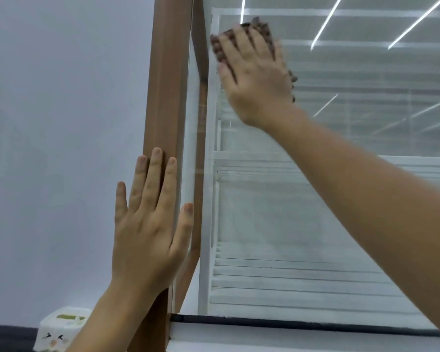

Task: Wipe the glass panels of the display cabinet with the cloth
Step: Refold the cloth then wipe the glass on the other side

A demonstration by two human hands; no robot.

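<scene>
The display cabinet has a brown wooden corner post (pixel 167 97) and a large glass panel (pixel 328 199) to its right, with white slatted shelves behind the glass. My right hand (pixel 254 77) presses a brown textured cloth (pixel 258 27) flat against the upper left part of the glass panel, fingers spread over it. Only the cloth's edges show around my fingers and palm. My left hand (pixel 150 224) lies flat and open against the wooden post lower down, thumb on the post's right edge, holding nothing.
A plain grey wall (pixel 61 123) fills the left side. A white tissue pack (pixel 61 329) with a printed face sits at the bottom left on a dark surface. A black seal strip (pixel 290 323) runs along the glass bottom. Ceiling lights reflect in the glass.
</scene>
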